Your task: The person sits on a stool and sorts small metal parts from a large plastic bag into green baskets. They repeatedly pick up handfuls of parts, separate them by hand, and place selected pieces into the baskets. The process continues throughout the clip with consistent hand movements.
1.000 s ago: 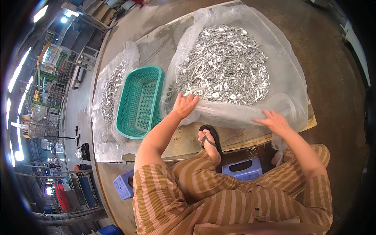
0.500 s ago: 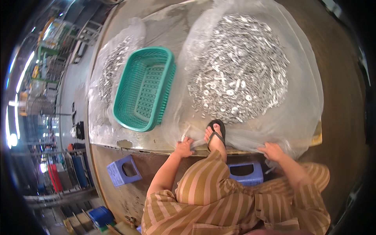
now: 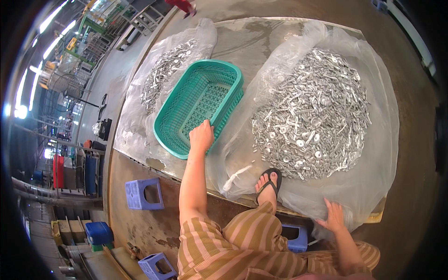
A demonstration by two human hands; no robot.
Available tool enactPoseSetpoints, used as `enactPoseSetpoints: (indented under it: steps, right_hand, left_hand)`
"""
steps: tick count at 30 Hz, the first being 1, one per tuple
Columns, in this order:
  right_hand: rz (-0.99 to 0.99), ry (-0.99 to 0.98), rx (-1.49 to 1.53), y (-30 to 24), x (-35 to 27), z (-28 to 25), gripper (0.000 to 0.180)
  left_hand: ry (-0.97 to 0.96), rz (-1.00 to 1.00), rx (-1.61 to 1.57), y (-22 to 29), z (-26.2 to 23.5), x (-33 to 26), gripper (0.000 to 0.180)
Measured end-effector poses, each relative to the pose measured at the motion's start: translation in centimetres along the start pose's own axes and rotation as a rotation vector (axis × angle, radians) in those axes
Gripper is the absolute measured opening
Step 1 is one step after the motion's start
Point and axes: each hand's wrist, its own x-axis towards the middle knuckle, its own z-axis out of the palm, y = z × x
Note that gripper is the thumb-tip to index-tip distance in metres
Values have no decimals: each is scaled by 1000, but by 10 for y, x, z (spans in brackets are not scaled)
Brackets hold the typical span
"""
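Note:
My left hand (image 3: 201,136) is closed on the near right rim of a green plastic basket (image 3: 233,70), which holds nothing. My right hand (image 3: 333,216), fingers spread, rests at the near edge of a clear plastic sheet (image 3: 382,154). On that sheet lies a large heap of small silvery metal parts (image 3: 312,112), some long and thin, some round like washers. My sandalled foot (image 3: 269,185) presses on the sheet's near edge, between my hands. A white twisted tie or knotted strip (image 3: 237,178) lies on the sheet left of the foot.
A smaller heap of metal parts (image 3: 163,74) lies on another plastic sheet beyond the basket. Both sheets are on a low, wet-patched platform (image 3: 242,35). Blue plastic stools (image 3: 135,193) stand below its near edge. A person in red (image 3: 183,5) is at the far left.
My left hand has let go of the sheet and moved up-left onto the basket's rim. My right hand's fingers have opened on the sheet. The view has shifted.

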Motion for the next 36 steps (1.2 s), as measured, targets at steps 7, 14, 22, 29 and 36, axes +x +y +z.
enactPoseSetpoints:
  steps: [7, 14, 22, 29, 36]
  right_hand:
    - [30, 155, 134, 5, 9, 0, 85]
    - [19, 293, 163, -5, 29, -8, 76]
    - [107, 279, 358, 6, 23, -8, 68]
    - [180, 281, 301, 4, 21, -18, 64]
    - [149, 252, 278, -9, 18, -16, 63]
  left_hand:
    - [221, -109, -35, -5, -46, -32, 22]
    - [-48, -370, -32, -38, -53, -45, 30]
    - [193, -454, 176, -73, -132, -74, 32]
    - [657, -276, 190, 13, -239, -61, 23]
    - [904, 219, -184, 94, -194, 91, 29]
